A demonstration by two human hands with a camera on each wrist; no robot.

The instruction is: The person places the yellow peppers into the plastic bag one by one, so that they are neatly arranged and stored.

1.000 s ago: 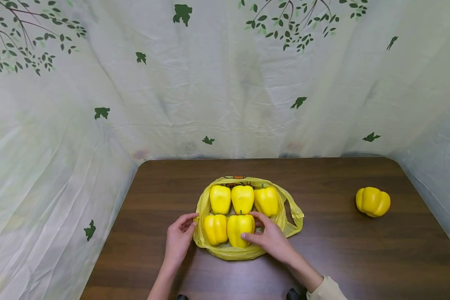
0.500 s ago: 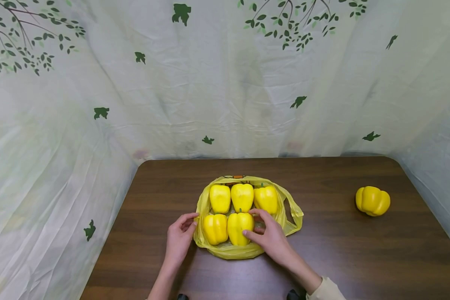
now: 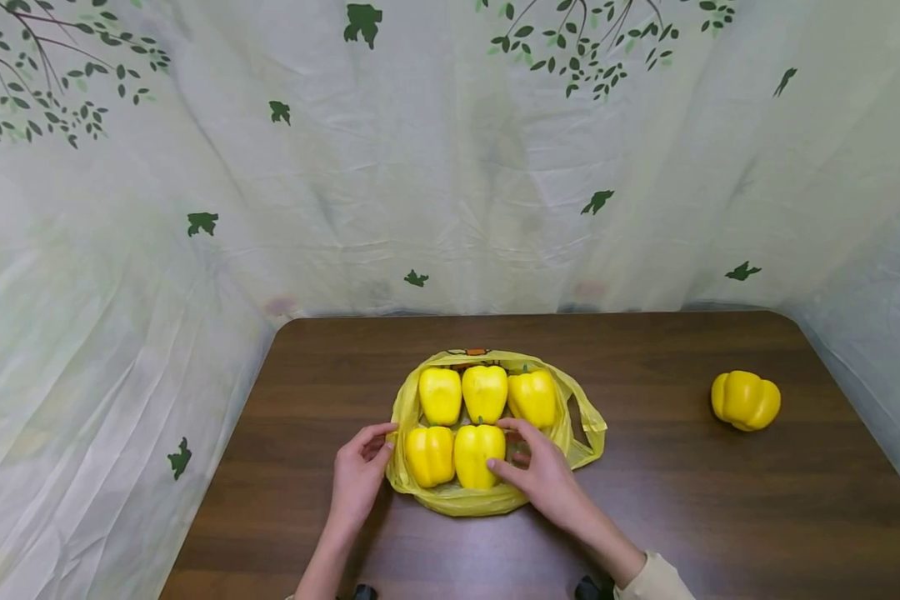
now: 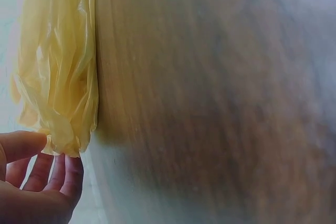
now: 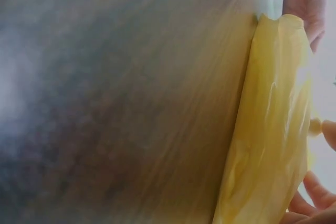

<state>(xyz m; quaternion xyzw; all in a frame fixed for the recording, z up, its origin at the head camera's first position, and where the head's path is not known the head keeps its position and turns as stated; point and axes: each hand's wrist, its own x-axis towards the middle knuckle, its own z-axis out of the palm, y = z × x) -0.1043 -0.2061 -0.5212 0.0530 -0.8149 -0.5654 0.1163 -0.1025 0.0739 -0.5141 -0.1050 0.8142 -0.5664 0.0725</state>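
A yellow plastic bag [image 3: 465,502] lies on the table with its mouth spread wide. Inside it, several yellow bell peppers sit in two rows. My left hand [image 3: 360,471] pinches the bag's left edge between thumb and fingers; in the left wrist view the hand [image 4: 39,182] is at the bag's gathered end. My right hand [image 3: 540,475] reaches over the bag's front right side. Its thumb and index finger hold the front right bell pepper [image 3: 477,454] from the right. From the right wrist camera, the bag's side [image 5: 268,129] hides most of that grasp.
Another yellow bell pepper [image 3: 746,401] lies apart on the right of the brown wooden table [image 3: 660,500]. A bag handle loop [image 3: 591,429] spreads out at the bag's right. A pale curtain [image 3: 465,167] with leaf prints hangs behind the table.
The front right pepper has shifted very slightly left and back, and my right thumb sits a little farther right on it. My left hand stays on the bag's edge.
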